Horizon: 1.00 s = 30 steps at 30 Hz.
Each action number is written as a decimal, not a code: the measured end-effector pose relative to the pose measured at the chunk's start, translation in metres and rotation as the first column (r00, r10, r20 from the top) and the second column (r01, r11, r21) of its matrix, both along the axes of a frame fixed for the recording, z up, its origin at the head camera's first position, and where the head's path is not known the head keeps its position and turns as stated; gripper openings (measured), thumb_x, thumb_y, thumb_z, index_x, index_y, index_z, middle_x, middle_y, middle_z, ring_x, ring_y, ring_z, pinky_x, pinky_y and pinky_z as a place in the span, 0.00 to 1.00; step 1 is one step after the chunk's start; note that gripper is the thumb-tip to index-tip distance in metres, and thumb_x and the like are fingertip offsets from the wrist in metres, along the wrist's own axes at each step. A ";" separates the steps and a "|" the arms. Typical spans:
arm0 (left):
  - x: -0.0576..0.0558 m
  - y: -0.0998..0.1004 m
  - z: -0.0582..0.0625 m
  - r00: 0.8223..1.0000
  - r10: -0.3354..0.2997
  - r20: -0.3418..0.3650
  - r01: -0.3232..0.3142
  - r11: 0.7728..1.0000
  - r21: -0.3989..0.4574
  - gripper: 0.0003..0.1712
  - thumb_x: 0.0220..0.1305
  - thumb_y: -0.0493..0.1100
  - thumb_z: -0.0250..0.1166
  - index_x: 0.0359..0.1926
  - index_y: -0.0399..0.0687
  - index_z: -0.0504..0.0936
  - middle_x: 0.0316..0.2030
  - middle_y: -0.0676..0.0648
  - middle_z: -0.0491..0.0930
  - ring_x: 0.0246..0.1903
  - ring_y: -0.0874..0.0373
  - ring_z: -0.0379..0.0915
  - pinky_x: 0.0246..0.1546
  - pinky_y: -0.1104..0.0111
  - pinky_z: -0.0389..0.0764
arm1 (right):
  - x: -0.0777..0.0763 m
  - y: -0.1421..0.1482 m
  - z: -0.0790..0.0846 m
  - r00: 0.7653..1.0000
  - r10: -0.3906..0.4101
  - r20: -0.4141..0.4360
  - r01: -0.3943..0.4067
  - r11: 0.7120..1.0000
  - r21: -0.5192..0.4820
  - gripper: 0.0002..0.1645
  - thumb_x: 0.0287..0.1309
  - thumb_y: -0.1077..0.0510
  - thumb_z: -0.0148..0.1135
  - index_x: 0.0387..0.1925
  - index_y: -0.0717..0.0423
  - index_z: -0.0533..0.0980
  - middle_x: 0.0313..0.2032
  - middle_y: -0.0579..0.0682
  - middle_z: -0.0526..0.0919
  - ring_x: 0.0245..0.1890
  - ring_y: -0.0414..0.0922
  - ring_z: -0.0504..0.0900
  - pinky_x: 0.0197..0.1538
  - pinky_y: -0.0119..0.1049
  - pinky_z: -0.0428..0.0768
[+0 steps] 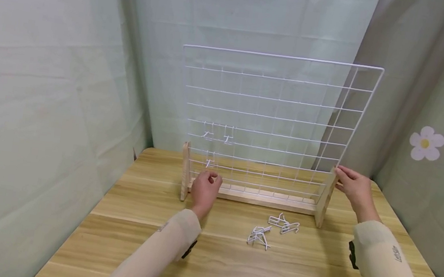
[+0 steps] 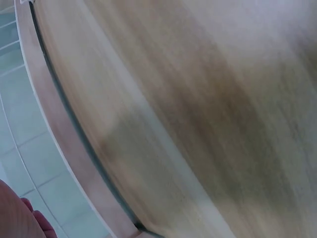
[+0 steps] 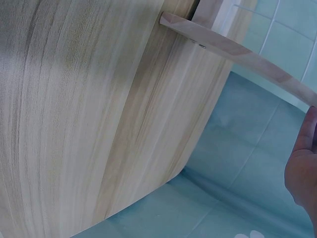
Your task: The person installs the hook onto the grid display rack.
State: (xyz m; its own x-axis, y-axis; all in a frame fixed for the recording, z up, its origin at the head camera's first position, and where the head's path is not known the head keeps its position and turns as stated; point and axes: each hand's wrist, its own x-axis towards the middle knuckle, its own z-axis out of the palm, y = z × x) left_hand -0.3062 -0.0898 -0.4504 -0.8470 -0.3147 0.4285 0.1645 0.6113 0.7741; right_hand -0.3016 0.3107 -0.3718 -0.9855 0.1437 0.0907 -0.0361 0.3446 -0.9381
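A white wire grid panel (image 1: 277, 100) stands upright in a wooden base (image 1: 268, 199). Three small white wire hooks hang at its lower left: one hook (image 1: 207, 135), another hook (image 1: 228, 139), and a lower hook (image 1: 210, 162). My left hand (image 1: 204, 194) is just below that lower hook, before the grid, its fingers bent; whether anything is between them is hidden. At the other end, my right hand (image 1: 354, 186) pinches the top of the right wooden upright (image 1: 325, 199). The right wrist view shows that upright (image 3: 242, 54) and my fingertips at its end.
Several loose white hooks lie on the wooden table (image 1: 213, 268) in two small heaps, one heap (image 1: 259, 236) nearer and another heap (image 1: 283, 224) towards the base. The left upright (image 1: 185, 171) stands beside my left hand. Pale green curtains (image 1: 64, 89) surround the table.
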 end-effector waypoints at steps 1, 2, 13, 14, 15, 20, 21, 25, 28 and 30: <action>0.000 0.001 -0.001 1.000 -0.012 0.010 0.012 1.000 0.007 0.07 0.61 0.43 0.69 0.34 0.43 0.86 0.25 0.50 0.74 0.26 0.53 0.69 0.28 0.61 0.70 | 0.000 0.000 0.000 1.000 -0.001 0.000 0.001 1.000 0.000 0.36 0.74 0.44 0.47 0.70 0.66 0.63 0.67 0.67 0.66 0.60 0.51 0.73 0.57 0.41 0.74; 0.001 0.002 -0.002 0.999 -0.023 0.022 0.023 1.000 0.012 0.08 0.61 0.44 0.69 0.35 0.43 0.85 0.25 0.50 0.74 0.26 0.54 0.69 0.28 0.62 0.70 | 0.000 0.000 0.000 1.000 -0.002 0.002 0.002 1.000 0.003 0.36 0.74 0.43 0.47 0.70 0.66 0.63 0.67 0.67 0.66 0.60 0.52 0.72 0.57 0.41 0.74; 0.013 0.021 -0.016 0.961 -0.260 0.094 0.248 0.961 0.124 0.13 0.62 0.47 0.71 0.41 0.43 0.84 0.30 0.50 0.74 0.32 0.57 0.69 0.34 0.66 0.73 | 0.000 0.002 0.001 1.000 -0.009 -0.005 0.009 1.000 0.007 0.37 0.74 0.43 0.47 0.70 0.65 0.63 0.67 0.66 0.67 0.64 0.57 0.69 0.58 0.43 0.74; 0.014 0.023 -0.017 0.956 -0.275 0.097 0.262 0.957 0.128 0.13 0.62 0.47 0.71 0.41 0.43 0.84 0.30 0.50 0.75 0.32 0.57 0.69 0.34 0.66 0.74 | 0.000 0.002 0.001 1.000 -0.011 -0.002 0.011 1.000 0.005 0.37 0.73 0.42 0.48 0.70 0.65 0.63 0.67 0.66 0.66 0.64 0.58 0.69 0.58 0.43 0.74; 0.015 0.025 -0.019 0.952 -0.290 0.099 0.277 0.952 0.127 0.13 0.62 0.48 0.71 0.41 0.43 0.84 0.30 0.51 0.75 0.32 0.58 0.70 0.34 0.66 0.74 | 0.000 0.002 0.001 1.000 -0.011 0.000 0.011 1.000 0.003 0.37 0.73 0.42 0.48 0.70 0.64 0.63 0.67 0.66 0.66 0.65 0.58 0.68 0.58 0.43 0.73; 0.020 0.034 -0.025 0.919 -0.384 0.090 0.374 0.921 0.110 0.14 0.62 0.46 0.71 0.41 0.40 0.84 0.29 0.52 0.76 0.31 0.60 0.70 0.33 0.69 0.75 | 0.000 0.002 0.001 1.000 -0.008 0.010 0.008 1.000 0.001 0.38 0.73 0.41 0.47 0.71 0.64 0.63 0.68 0.65 0.66 0.66 0.60 0.67 0.59 0.44 0.73; 0.021 0.035 -0.027 0.908 -0.409 0.089 0.399 0.911 0.108 0.15 0.62 0.46 0.71 0.42 0.39 0.84 0.30 0.51 0.76 0.31 0.60 0.71 0.33 0.69 0.75 | -0.001 0.002 0.001 1.000 -0.007 0.008 0.007 1.000 0.003 0.38 0.73 0.41 0.47 0.71 0.64 0.63 0.68 0.65 0.66 0.66 0.60 0.67 0.59 0.44 0.73; 0.029 0.040 -0.032 0.855 -0.505 0.118 0.493 0.863 0.113 0.19 0.61 0.46 0.71 0.47 0.36 0.83 0.32 0.50 0.77 0.33 0.59 0.71 0.35 0.68 0.75 | 0.000 0.002 0.001 1.000 -0.006 -0.005 0.006 1.000 0.003 0.38 0.73 0.41 0.48 0.71 0.64 0.63 0.68 0.65 0.66 0.66 0.60 0.67 0.57 0.40 0.75; 0.036 0.042 -0.037 0.818 -0.550 0.170 0.538 0.835 0.114 0.23 0.61 0.48 0.72 0.50 0.36 0.82 0.35 0.49 0.77 0.35 0.59 0.70 0.37 0.68 0.75 | 0.000 0.001 0.000 1.000 -0.003 -0.003 0.003 1.000 -0.004 0.37 0.73 0.42 0.48 0.70 0.65 0.63 0.68 0.66 0.66 0.66 0.60 0.67 0.54 0.36 0.76; 0.040 0.044 -0.042 0.795 -0.574 0.196 0.563 0.819 0.113 0.24 0.60 0.48 0.72 0.51 0.35 0.82 0.36 0.47 0.78 0.35 0.59 0.70 0.38 0.68 0.75 | 0.000 0.001 -0.001 1.000 0.002 -0.001 -0.002 1.000 -0.008 0.36 0.74 0.43 0.48 0.70 0.65 0.63 0.67 0.66 0.66 0.66 0.61 0.67 0.53 0.33 0.77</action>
State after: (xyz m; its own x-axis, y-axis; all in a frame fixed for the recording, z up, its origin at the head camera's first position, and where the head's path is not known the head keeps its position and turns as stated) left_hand -0.2658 -0.0461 -0.4924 -0.9471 0.2371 0.2162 0.3008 0.4215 0.8555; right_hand -0.3017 0.3117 -0.3728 -0.9856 0.1428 0.0909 -0.0380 0.3367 -0.9408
